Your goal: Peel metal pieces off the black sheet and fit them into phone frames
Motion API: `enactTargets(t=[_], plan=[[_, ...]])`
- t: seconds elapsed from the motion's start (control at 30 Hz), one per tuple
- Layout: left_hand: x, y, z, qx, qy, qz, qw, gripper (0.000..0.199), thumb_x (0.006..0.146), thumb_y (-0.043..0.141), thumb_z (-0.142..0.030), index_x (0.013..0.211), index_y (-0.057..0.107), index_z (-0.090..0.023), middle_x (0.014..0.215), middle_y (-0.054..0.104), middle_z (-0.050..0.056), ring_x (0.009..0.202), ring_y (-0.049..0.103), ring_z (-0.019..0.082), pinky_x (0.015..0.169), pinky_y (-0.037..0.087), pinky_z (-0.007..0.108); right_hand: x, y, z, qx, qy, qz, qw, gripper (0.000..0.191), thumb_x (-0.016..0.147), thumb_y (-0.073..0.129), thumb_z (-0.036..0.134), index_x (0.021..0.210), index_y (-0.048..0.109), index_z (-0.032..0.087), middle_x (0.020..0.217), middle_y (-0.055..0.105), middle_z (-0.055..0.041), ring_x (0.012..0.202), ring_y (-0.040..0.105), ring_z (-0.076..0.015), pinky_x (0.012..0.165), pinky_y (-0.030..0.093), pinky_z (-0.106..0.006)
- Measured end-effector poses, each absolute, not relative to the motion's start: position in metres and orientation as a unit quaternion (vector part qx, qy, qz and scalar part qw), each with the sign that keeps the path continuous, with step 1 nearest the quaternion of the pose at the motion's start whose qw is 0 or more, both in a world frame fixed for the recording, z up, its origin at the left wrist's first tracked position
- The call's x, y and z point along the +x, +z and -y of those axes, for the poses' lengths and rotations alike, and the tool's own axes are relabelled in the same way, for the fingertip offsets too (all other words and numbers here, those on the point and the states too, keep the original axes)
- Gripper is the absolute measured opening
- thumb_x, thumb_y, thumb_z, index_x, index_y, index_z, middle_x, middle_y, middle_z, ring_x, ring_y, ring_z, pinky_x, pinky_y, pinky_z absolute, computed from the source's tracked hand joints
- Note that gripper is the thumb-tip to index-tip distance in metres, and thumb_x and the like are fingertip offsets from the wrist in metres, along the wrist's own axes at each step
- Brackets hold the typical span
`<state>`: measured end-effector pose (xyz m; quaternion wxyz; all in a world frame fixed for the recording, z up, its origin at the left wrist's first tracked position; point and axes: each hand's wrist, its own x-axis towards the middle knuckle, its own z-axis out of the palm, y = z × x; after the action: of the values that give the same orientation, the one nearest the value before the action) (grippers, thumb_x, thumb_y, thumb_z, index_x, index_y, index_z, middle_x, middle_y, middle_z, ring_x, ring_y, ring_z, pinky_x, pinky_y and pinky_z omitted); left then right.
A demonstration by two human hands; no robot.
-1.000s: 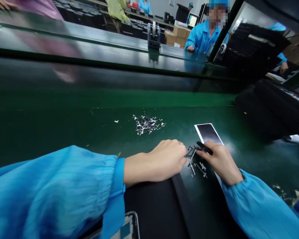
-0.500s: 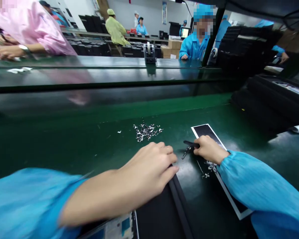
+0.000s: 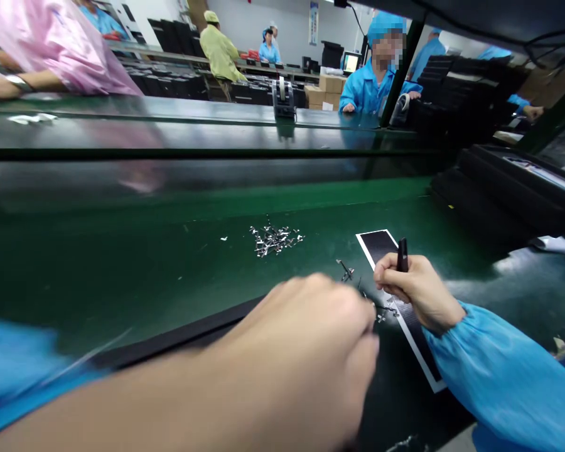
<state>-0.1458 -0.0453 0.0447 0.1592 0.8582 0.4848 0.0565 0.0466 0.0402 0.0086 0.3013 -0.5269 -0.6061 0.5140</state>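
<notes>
My left hand [image 3: 306, 339] is large and blurred close to the camera. Its fingers curl down around the right side of a black padded tray [image 3: 183, 339], whose far edge shows beyond my forearm; the fingertips are hidden. In my right hand [image 3: 414, 285] is a slim black tool that looks like tweezers [image 3: 402, 254], its rear end pointing up. Under that hand lies a dark strip with a white border [image 3: 379, 242]. Small metallic parts [image 3: 383, 311] lie at the strip's left edge, and another small part [image 3: 345, 271] is just beyond. A heap of such parts [image 3: 275, 240] sits farther back.
A green bench [image 3: 122, 263] spans the view, with a raised ledge behind it. A tape dispenser [image 3: 283, 100] stands on the ledge. Stacked black trays [image 3: 508, 194] are on the right. People work across the bench, including one in a pink sleeve [image 3: 70, 50].
My left hand has come closer and to the right, and the tray's far edge has emerged beyond my forearm. My right hand has turned the tool upright; a small part lies apart from it.
</notes>
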Motion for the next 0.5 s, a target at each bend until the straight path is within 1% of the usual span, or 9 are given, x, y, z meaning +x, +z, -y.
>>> enactTargets(t=[0.07, 0.1, 0.13, 0.17, 0.2, 0.27, 0.33, 0.4, 0.5], plan=[[-0.117, 0.069, 0.01, 0.866, -0.016, -0.486, 0.116, 0.015, 0.083, 0.052, -0.015, 0.076, 0.065, -0.017, 0.079, 0.064, 0.006, 0.075, 0.062, 0.022, 0.061, 0.047, 0.03, 0.052, 0.007, -0.04, -0.532, 0.504, 0.599, 0.322, 0.014, 0.054, 0.057, 0.029, 0.053, 0.052, 0.015, 0.048, 0.044, 0.005, 0.043, 0.031, -0.0037, 0.041, 0.018, -0.02], [-0.105, 0.073, -0.007, 0.871, -0.039, -0.482, 0.091, 0.015, 0.082, 0.051, -0.012, 0.076, 0.064, -0.015, 0.08, 0.064, 0.008, 0.076, 0.062, 0.024, 0.06, 0.046, 0.031, 0.056, 0.007, -0.039, -0.537, 0.498, 0.597, 0.328, 0.013, 0.053, 0.056, 0.028, 0.053, 0.053, 0.015, 0.048, 0.045, 0.0045, 0.043, 0.031, -0.0039, 0.041, 0.017, -0.021], [-0.096, 0.072, -0.021, 0.874, -0.056, -0.473, 0.091, 0.015, 0.078, 0.052, -0.006, 0.075, 0.064, -0.014, 0.078, 0.064, 0.008, 0.075, 0.062, 0.024, 0.059, 0.047, 0.031, 0.059, 0.007, -0.039, -0.542, 0.492, 0.595, 0.331, 0.013, 0.052, 0.055, 0.027, 0.053, 0.054, 0.015, 0.048, 0.045, 0.0042, 0.043, 0.031, -0.0041, 0.041, 0.017, -0.022], [-0.09, 0.068, -0.034, 0.878, -0.067, -0.466, 0.089, 0.014, 0.078, 0.053, -0.004, 0.077, 0.064, -0.012, 0.08, 0.064, 0.009, 0.078, 0.062, 0.024, 0.062, 0.048, 0.031, 0.062, 0.007, -0.038, -0.548, 0.486, 0.595, 0.331, 0.012, 0.052, 0.055, 0.027, 0.054, 0.055, 0.015, 0.049, 0.046, 0.0039, 0.043, 0.03, -0.0042, 0.041, 0.016, -0.022], [-0.086, 0.06, -0.045, 0.881, -0.076, -0.458, 0.091, 0.012, 0.08, 0.054, -0.005, 0.08, 0.063, -0.011, 0.085, 0.064, 0.009, 0.081, 0.062, 0.023, 0.066, 0.049, 0.032, 0.065, 0.008, -0.036, -0.554, 0.481, 0.595, 0.33, 0.013, 0.053, 0.056, 0.028, 0.055, 0.056, 0.015, 0.05, 0.046, 0.0038, 0.044, 0.03, -0.0044, 0.042, 0.016, -0.023], [-0.086, 0.04, -0.061, 0.885, -0.098, -0.445, 0.096, 0.008, 0.086, 0.056, -0.015, 0.091, 0.061, -0.011, 0.096, 0.062, 0.007, 0.087, 0.06, 0.02, 0.073, 0.051, 0.035, 0.071, 0.008, -0.031, -0.564, 0.47, 0.597, 0.324, 0.014, 0.054, 0.057, 0.029, 0.056, 0.056, 0.016, 0.051, 0.045, 0.004, 0.045, 0.03, -0.0052, 0.044, 0.019, -0.023], [-0.091, 0.022, -0.07, 0.886, -0.114, -0.436, 0.106, 0.017, 0.089, 0.056, -0.024, 0.101, 0.058, -0.012, 0.103, 0.06, 0.007, 0.089, 0.06, 0.019, 0.076, 0.052, 0.037, 0.078, 0.009, -0.025, -0.573, 0.461, 0.6, 0.315, 0.015, 0.056, 0.057, 0.031, 0.057, 0.056, 0.016, 0.053, 0.046, 0.0033, 0.049, 0.034, -0.0068, 0.047, 0.024, -0.024], [-0.097, 0.009, -0.075, 0.887, -0.122, -0.43, 0.115, 0.02, 0.089, 0.055, -0.027, 0.104, 0.057, -0.013, 0.104, 0.059, 0.007, 0.089, 0.06, 0.019, 0.076, 0.052, 0.037, 0.083, 0.008, -0.02, -0.581, 0.455, 0.602, 0.304, 0.018, 0.058, 0.058, 0.034, 0.057, 0.056, 0.016, 0.054, 0.046, 0.0026, 0.052, 0.037, -0.0086, 0.05, 0.027, -0.025], [-0.104, 0.002, -0.077, 0.889, -0.127, -0.422, 0.124, 0.021, 0.09, 0.054, -0.028, 0.104, 0.057, -0.013, 0.102, 0.06, 0.007, 0.088, 0.06, 0.019, 0.076, 0.052, 0.037, 0.091, 0.006, -0.013, -0.589, 0.456, 0.601, 0.29, 0.021, 0.062, 0.059, 0.038, 0.06, 0.057, 0.017, 0.057, 0.049, 0.0012, 0.057, 0.04, -0.0109, 0.054, 0.03, -0.026]])
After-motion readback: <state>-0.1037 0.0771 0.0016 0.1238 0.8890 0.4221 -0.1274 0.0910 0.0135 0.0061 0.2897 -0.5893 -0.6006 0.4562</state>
